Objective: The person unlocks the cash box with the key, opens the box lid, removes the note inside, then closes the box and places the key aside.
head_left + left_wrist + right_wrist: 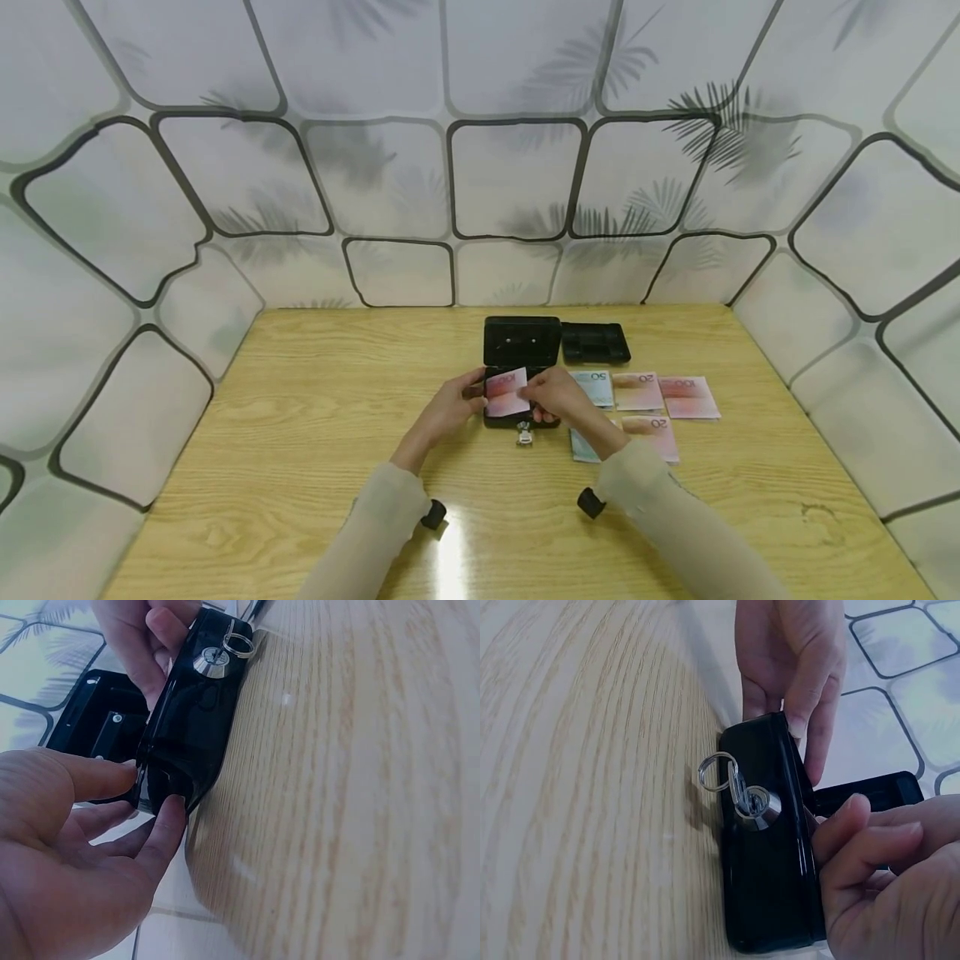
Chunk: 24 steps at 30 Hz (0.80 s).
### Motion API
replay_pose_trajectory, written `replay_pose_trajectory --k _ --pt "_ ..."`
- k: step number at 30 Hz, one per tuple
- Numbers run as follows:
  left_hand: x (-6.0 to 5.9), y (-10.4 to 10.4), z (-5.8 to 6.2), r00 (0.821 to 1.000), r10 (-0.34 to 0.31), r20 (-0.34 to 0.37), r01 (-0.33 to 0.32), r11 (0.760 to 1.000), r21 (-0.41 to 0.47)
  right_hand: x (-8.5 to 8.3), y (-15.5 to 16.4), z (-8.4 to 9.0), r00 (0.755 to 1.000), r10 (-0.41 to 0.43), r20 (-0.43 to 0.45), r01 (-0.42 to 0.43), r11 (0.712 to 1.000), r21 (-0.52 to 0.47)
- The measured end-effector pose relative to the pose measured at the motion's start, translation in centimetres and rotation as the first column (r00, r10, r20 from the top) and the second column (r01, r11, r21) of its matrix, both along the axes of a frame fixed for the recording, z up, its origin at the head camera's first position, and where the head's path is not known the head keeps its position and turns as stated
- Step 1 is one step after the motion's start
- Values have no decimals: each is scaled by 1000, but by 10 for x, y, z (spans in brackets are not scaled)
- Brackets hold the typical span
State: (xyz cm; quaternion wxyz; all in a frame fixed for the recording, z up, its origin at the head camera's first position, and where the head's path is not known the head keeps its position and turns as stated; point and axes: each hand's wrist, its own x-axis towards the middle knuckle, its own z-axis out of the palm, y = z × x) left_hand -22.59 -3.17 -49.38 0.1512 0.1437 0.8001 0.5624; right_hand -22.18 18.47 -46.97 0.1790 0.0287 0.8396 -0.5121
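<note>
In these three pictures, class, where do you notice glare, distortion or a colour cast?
Head view: glare streak on the table between the sleeves, and wide-angle bending of the walls. Both wrist views: dim bluish cast; the black cash box is sharp, the near right hand slightly soft.

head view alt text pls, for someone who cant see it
Two hands, left hand and right hand, hold a pink banknote over an open black cash box with a key in its front lock, on a wooden table. More banknotes and a black tray lie to the right.
</note>
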Motion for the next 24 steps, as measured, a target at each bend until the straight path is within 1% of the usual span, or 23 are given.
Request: replay_pose_trajectory --k 4,8,11,13,17,24 --pt "0 0 -1 1000 1 -1 -1 1000 1 2 6 2 1000 11 -17 -11 1000 -1" --pt "0 0 -1 1000 -2 -8 2 1000 -5 5 14 12 999 20 -29 -20 1000 -9" --pt "0 0 -1 1000 -3 -17 2 1000 -17 8 21 21 999 29 -42 -31 999 -39" --pt "-1 0 -1 1000 -3 -22 3 1000 -19 9 25 26 999 27 -44 -30 997 -76" --pt "0 1 -1 1000 0 -21 0 1000 -5 11 34 35 999 17 -46 -22 994 -110" --pt "0 2 -1 1000 13 -10 -13 1000 8 16 52 49 998 17 -60 -23 995 -96"
